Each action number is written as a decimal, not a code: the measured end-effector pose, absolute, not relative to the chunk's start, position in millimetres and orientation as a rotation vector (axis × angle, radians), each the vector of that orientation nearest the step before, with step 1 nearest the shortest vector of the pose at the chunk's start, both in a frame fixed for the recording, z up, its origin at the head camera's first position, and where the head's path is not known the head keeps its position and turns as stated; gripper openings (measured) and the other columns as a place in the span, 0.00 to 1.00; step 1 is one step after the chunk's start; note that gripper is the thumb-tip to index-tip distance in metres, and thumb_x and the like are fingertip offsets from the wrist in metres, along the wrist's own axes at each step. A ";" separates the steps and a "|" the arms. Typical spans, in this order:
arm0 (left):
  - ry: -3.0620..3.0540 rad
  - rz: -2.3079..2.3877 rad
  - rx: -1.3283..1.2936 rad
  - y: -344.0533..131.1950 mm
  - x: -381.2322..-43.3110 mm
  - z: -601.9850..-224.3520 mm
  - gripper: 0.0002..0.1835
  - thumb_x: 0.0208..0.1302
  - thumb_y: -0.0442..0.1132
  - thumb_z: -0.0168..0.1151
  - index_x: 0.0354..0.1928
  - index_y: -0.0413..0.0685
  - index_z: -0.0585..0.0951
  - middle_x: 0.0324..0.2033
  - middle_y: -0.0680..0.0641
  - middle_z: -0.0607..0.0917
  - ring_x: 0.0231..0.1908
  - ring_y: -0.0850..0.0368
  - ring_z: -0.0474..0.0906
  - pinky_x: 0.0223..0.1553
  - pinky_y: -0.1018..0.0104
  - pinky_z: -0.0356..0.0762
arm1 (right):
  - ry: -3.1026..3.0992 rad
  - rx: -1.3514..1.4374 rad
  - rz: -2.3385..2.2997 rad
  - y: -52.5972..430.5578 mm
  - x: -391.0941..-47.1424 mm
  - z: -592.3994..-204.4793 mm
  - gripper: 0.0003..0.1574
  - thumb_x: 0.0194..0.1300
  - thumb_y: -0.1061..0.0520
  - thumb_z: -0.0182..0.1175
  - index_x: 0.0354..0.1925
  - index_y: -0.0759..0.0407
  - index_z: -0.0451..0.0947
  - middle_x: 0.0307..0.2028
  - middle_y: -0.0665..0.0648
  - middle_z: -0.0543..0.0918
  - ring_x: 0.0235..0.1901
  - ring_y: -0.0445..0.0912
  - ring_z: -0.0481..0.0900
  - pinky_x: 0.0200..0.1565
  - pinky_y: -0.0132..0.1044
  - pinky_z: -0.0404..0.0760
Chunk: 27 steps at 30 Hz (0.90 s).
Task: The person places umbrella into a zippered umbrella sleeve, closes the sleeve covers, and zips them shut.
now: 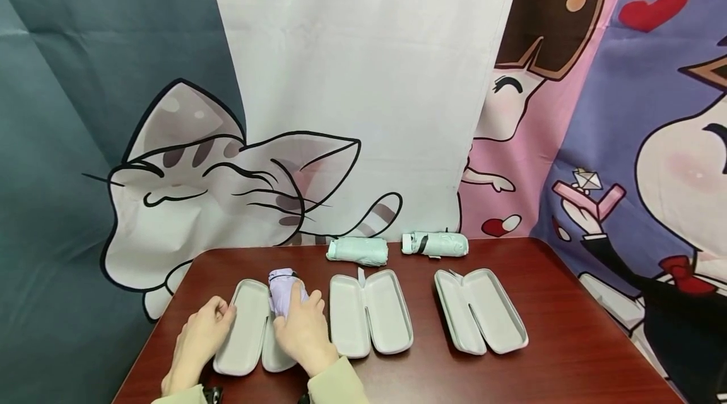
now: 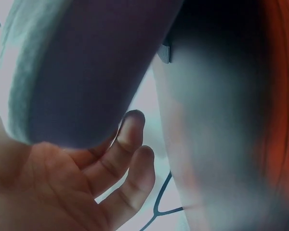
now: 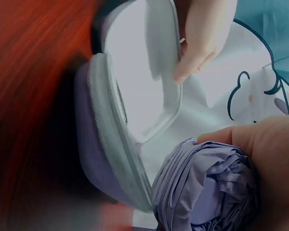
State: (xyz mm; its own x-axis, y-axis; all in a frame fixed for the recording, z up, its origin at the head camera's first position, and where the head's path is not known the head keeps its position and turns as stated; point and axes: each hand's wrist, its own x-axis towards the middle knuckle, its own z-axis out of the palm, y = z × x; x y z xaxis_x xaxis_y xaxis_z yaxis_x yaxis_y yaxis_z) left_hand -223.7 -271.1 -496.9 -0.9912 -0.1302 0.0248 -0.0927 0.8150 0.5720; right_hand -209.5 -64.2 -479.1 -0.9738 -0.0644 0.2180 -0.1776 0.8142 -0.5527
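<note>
At the left of a red-brown table [image 1: 579,341], a person's right hand [image 1: 305,327] grips a rolled lilac bundle [image 1: 281,284] over the far end of the right half of an open case [image 1: 244,325]; whether the bundle rests on the lining cannot be told. The left hand [image 1: 200,334] pinches the case's left rim, thumb on the inner edge. The pleated, crumpled cloth looks light and soft, perhaps slightly slick and unlikely to break, though loose folds could slip; its middle appears the surest hold, while the case's stiff-looking rim suits the other hand. Farther right, a mint bundle [image 1: 358,251] lies beyond another open case [image 1: 392,312].
</note>
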 end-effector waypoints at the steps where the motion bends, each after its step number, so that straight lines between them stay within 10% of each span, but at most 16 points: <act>1: -2.935 -0.921 0.175 -271.2 -224.1 -496.4 0.13 0.70 0.52 0.53 0.35 0.51 0.72 0.24 0.52 0.72 0.26 0.51 0.72 0.25 0.57 0.64 | -2.824 0.177 0.854 -65.2 -208.6 -479.6 0.44 0.55 0.52 0.65 0.68 0.62 0.64 0.44 0.66 0.67 0.39 0.57 0.71 0.34 0.45 0.77; 27: -2.932 -0.889 0.152 -268.1 -220.6 -492.9 0.12 0.70 0.50 0.53 0.34 0.51 0.73 0.22 0.52 0.72 0.25 0.50 0.73 0.24 0.57 0.65 | -2.848 0.223 0.421 -66.0 -177.7 -476.5 0.37 0.56 0.48 0.64 0.63 0.53 0.70 0.48 0.63 0.67 0.39 0.54 0.71 0.26 0.40 0.71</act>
